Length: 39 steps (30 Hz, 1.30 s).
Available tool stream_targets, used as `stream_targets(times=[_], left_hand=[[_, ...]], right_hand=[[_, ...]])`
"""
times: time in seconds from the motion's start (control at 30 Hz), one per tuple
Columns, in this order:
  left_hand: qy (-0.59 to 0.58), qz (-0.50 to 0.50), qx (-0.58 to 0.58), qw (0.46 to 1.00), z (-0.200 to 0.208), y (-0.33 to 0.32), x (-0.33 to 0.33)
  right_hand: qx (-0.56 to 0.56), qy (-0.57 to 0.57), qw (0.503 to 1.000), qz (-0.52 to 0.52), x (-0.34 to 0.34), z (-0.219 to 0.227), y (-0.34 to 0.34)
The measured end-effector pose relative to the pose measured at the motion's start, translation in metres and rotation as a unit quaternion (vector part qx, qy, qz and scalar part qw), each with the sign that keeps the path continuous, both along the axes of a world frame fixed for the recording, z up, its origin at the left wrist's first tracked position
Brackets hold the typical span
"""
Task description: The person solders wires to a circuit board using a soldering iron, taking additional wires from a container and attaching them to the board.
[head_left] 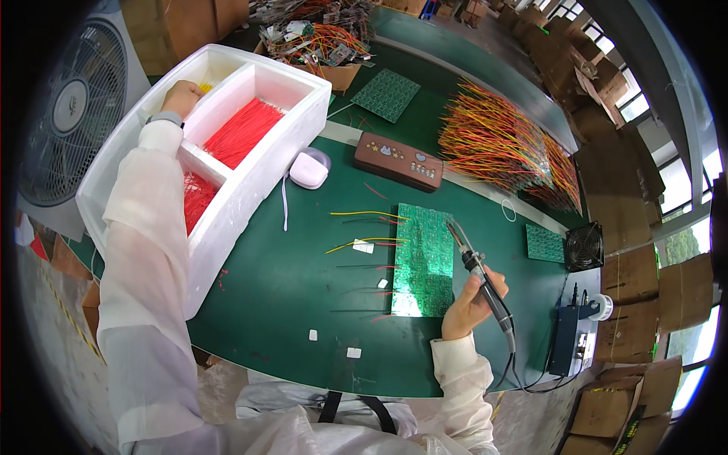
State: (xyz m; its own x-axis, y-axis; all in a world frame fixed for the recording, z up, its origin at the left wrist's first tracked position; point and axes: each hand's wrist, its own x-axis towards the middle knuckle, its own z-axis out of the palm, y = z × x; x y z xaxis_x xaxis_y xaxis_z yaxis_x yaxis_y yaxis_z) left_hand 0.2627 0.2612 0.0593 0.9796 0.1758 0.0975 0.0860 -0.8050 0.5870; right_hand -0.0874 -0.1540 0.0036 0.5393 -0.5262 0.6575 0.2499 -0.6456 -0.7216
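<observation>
Deep in the far compartment of a white foam box (258, 205), my left hand (182, 98) is curled beside yellow wires (205, 87). Its fingertips are partly hidden, so what they pinch does not show. My right hand (474, 303) grips a soldering iron (489, 292), its tip slanting up and left over the right edge of a green circuit board panel (425, 262). Yellow, red and black wires (364, 243) stick out leftward from the panel's left edge; the yellow ones are at its upper part.
Red wires (244, 133) fill other compartments of the box. A brown pencil case (398, 161), a white and grey rounded case (309, 168) and a large wire bundle (493, 136) lie beyond the panel. At the right stand a small fan (585, 246) and a soldering station (569, 334).
</observation>
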Motion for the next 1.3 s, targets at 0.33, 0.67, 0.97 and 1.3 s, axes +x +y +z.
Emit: stream_targets(times=[0.33,0.67,0.97,1.3], left_hand=[[-0.347,-0.158,-0.137,0.914,0.025,-0.059,-0.041],[-0.238,-0.388,-0.362,0.813,0.014,-0.285,-0.219],[-0.194,-0.350,-0.255,0.880,-0.044,-0.258,-0.264],[-0.181,-0.359,-0.168,0.900,-0.048,-0.256,-0.259]], right_hand=[[-0.022,-0.022,0.999,0.018,0.003,-0.007,-0.016],[0.045,0.023,0.999,0.006,-0.002,-0.009,-0.020],[0.004,-0.006,0.999,-0.039,-0.004,0.008,-0.017],[-0.199,0.006,0.977,-0.071,-0.015,0.004,-0.013]])
